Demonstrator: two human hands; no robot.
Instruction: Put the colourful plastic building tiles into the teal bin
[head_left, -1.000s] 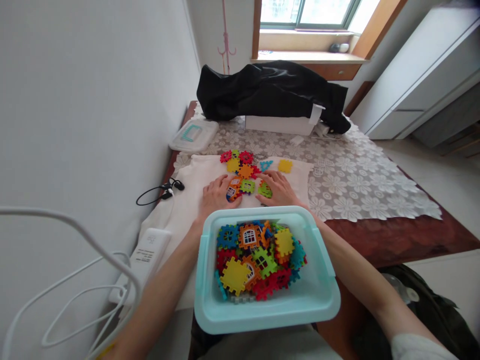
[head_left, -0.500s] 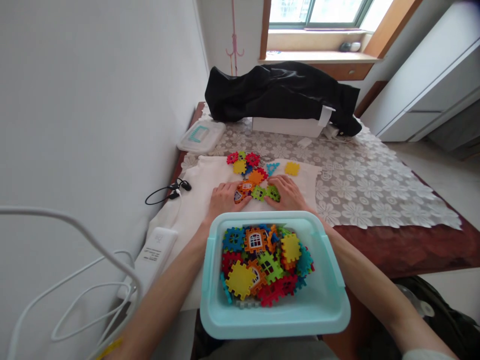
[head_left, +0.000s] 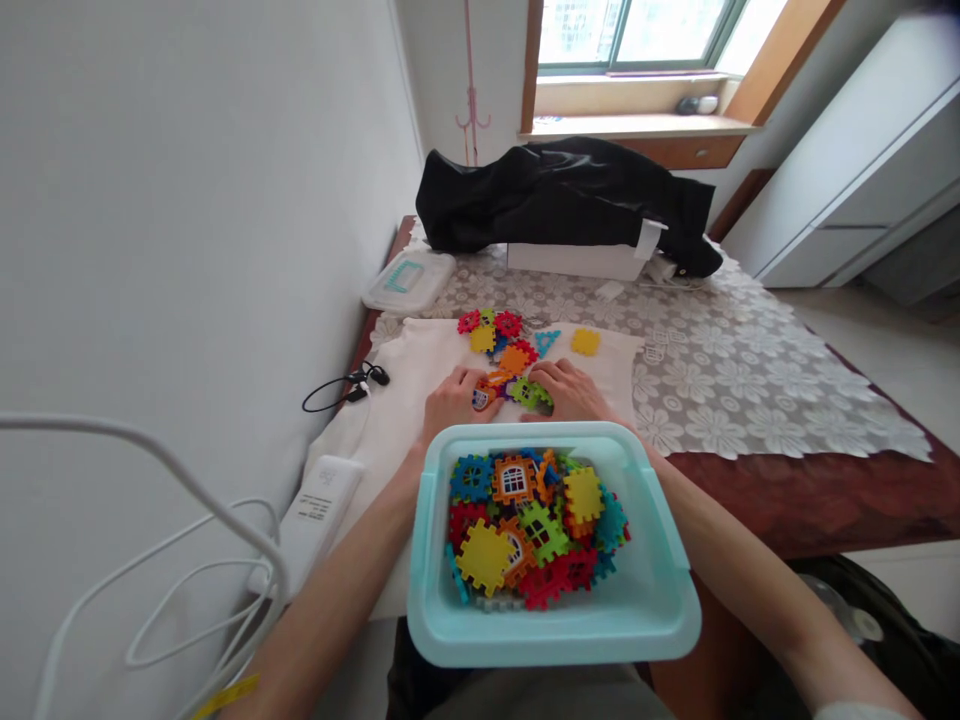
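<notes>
— What are the fingers doing?

— The left hand point(head_left: 455, 399) curls its fingers onto an orange window block point(head_left: 486, 394); the right hand point(head_left: 568, 388) presses fingers down on a green block point(head_left: 529, 392). The two blocks meet between the hands, but whether either is truly gripped or only pinned to the white cloth point(head_left: 409, 375), I cannot tell; the fingertips hide the edges.

— And around them?

— Just beyond lie loose blocks point(head_left: 501, 335), a blue triangle piece point(head_left: 547, 340) and a yellow square point(head_left: 586, 342), small and hard to read. Nearer the camera, a pale blue tub point(head_left: 652, 600) full of blocks covers both wrists. A black bag point(head_left: 562, 195) drapes over a white box point(head_left: 574, 260), hiding most of it.
</notes>
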